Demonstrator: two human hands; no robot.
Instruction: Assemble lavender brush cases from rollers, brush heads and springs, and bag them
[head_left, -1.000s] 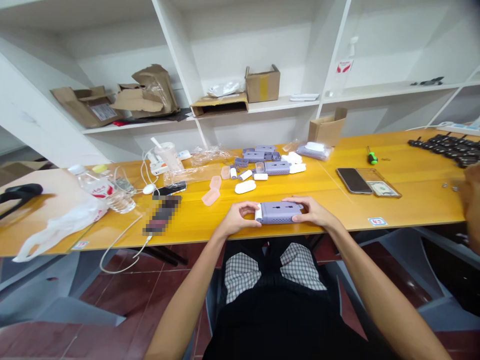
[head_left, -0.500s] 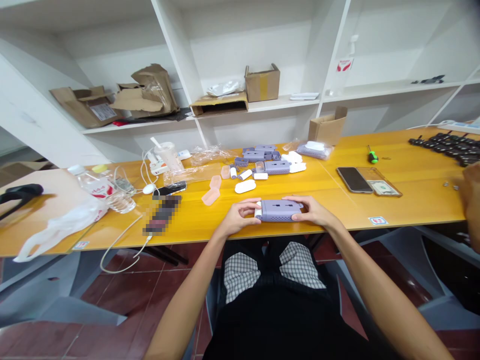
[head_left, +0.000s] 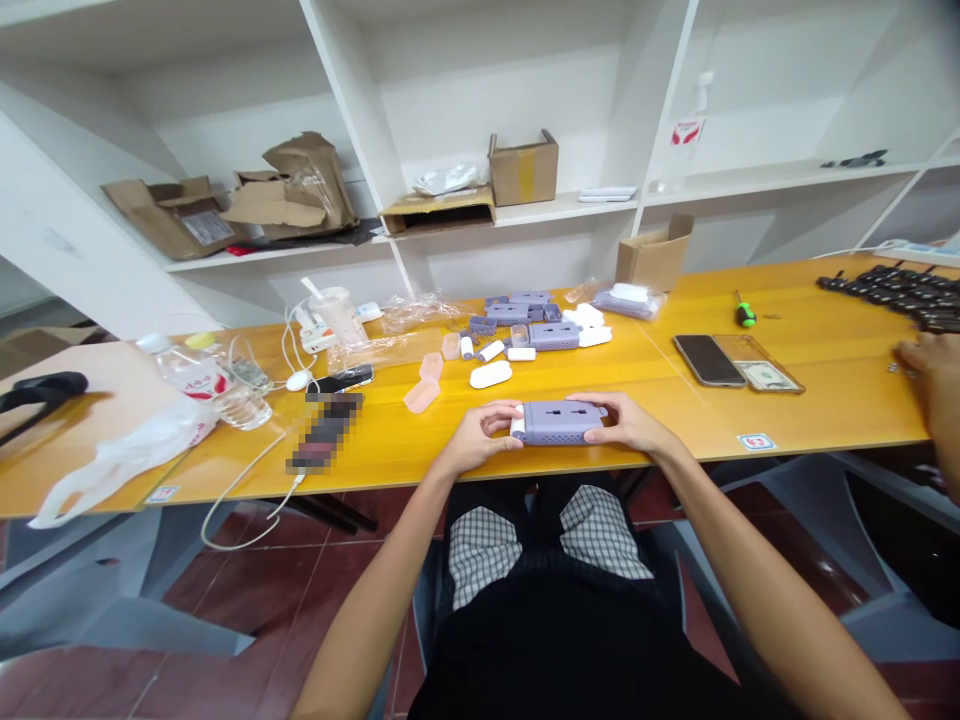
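Observation:
A purple-grey plastic case (head_left: 562,424) with slots on top and a perforated side lies at the table's front edge. My left hand (head_left: 477,440) is closed on its left end, fingers and thumb around a white end piece (head_left: 518,424). At the opposite end, my right hand (head_left: 630,424) pinches the case between thumb and fingers. The fingertips cover parts of both ends. Beyond the case rests a white oval piece (head_left: 490,374). Farther back, similar purple cases (head_left: 553,336), small white cylinders (head_left: 521,354) and pinkish translucent covers (head_left: 422,394) are spread about.
To the right are a phone (head_left: 709,360), a clear phone case (head_left: 765,372) and a green-black screwdriver (head_left: 745,314). Another person's hand (head_left: 941,385) is at the far right, near black parts (head_left: 892,293). Plastic bottles (head_left: 199,380), a cup (head_left: 339,318) and cables stand left.
Both my hands keep their hold on the case, which has hardly moved. The other person's hand at the far right has shifted left over the table.

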